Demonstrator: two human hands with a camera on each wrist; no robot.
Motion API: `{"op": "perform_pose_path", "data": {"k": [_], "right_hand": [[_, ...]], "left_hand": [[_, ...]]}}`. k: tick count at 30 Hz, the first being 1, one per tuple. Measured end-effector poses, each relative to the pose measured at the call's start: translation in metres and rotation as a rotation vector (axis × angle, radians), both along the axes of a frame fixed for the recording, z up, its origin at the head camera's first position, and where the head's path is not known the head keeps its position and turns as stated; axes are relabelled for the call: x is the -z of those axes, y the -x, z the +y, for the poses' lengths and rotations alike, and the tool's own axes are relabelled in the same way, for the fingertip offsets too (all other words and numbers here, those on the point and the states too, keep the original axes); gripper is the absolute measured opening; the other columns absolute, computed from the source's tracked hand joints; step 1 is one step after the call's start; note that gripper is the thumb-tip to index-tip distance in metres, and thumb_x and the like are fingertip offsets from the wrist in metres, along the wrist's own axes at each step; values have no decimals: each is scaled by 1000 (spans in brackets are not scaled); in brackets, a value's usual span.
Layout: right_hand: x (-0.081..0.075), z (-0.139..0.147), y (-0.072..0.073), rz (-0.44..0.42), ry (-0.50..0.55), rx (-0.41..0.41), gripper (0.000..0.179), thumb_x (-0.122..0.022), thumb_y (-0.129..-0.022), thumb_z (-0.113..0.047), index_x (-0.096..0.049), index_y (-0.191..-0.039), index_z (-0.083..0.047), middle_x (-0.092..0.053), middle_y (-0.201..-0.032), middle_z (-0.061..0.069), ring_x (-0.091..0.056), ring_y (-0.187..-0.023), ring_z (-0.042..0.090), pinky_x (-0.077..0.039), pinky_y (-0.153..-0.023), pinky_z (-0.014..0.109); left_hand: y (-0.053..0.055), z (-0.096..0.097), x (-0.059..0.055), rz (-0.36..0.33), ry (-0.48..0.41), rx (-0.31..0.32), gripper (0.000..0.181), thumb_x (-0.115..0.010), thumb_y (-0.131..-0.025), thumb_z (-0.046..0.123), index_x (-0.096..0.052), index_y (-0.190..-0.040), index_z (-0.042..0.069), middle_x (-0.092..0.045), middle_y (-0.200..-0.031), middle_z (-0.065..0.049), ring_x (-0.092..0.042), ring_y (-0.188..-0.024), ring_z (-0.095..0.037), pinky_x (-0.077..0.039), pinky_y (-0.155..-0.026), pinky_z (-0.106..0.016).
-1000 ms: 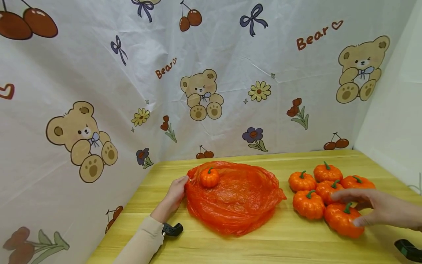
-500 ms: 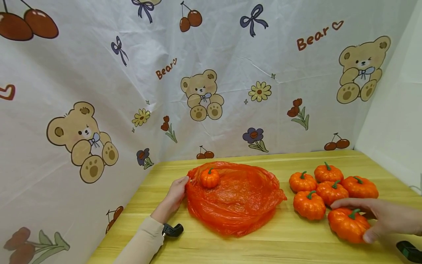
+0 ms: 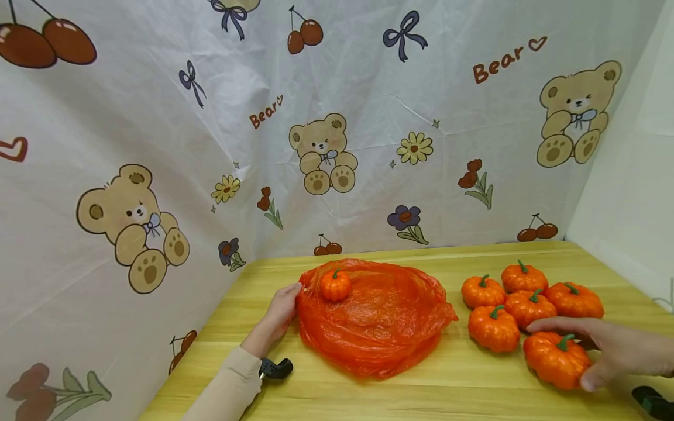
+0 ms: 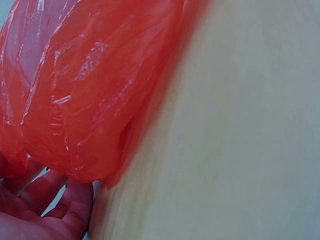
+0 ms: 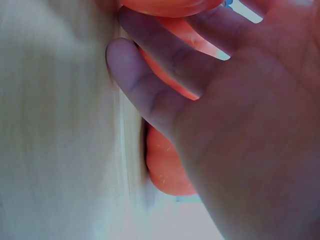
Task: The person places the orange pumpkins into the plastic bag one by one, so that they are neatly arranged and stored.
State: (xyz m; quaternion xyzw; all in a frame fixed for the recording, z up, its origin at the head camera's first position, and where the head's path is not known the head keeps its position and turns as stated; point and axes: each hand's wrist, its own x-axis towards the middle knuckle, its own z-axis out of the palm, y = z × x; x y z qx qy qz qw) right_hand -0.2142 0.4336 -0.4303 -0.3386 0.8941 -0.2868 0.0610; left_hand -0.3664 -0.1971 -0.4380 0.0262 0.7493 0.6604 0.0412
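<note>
Orange pumpkin (image 3: 553,361) between thumb (image 3: 594,377) and fingers (image 3: 559,324)

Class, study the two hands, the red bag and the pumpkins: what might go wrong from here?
1. Only the left hand holds the thin red bag, at its left edge, so the opposite side might fold inward.
2. The shiny front pumpkin, held between thumb and fingers of the right hand, could slip.
3. The neighbouring pumpkin sits close by and might get knocked.
</note>
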Motion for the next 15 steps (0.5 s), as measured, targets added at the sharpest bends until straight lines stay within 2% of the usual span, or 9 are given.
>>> {"op": "perform_pose_path", "data": {"k": [3,6,9,13,15], "right_hand": [[0,-2,-1,32,22,-4,93,-91,-65,-18,-51,-149,-18,-54,-147,-20,-48,-123,-10,-46,-82,19],[0,-2,-2,99,25,10,93,-93,-63,-17,-53,-147,-17,-55,-146,-21,-49,-124,-10,-47,-83,19],[-3,-2,-3,125,23,21,87,-91,-70,-16,-53,-148,-19,-55,-147,-20,-50,-125,-9,-49,-84,20],[-9,-3,-2,79,53,-4,75,-81,-86,-14,-47,-153,-19,-52,-152,-18,-51,-128,-6,-53,-81,22],[-12,-5,-2,86,52,-9,73,-78,-89,-12,-46,-154,-19,-50,-154,-17,-51,-128,-5,-52,-82,22]], "left_hand": [[0,0,1,-1,1,2,52,-38,-113,30,-44,-153,-3,-41,-160,-23,-38,-149,-38,-34,-122,-54],[-1,0,1,1,-3,2,51,-39,-113,30,-46,-153,-2,-43,-160,-22,-40,-149,-37,-35,-122,-54],[-1,-1,1,3,-1,3,51,-40,-113,31,-47,-152,-2,-44,-159,-22,-43,-146,-36,-37,-121,-54],[-1,-2,1,6,12,-1,53,-41,-113,34,-48,-151,-2,-48,-155,-22,-50,-139,-33,-42,-118,-53],[-1,-1,1,2,15,-7,53,-41,-112,34,-49,-150,-2,-50,-154,-22,-51,-138,-32,-43,-117,-52]]}}
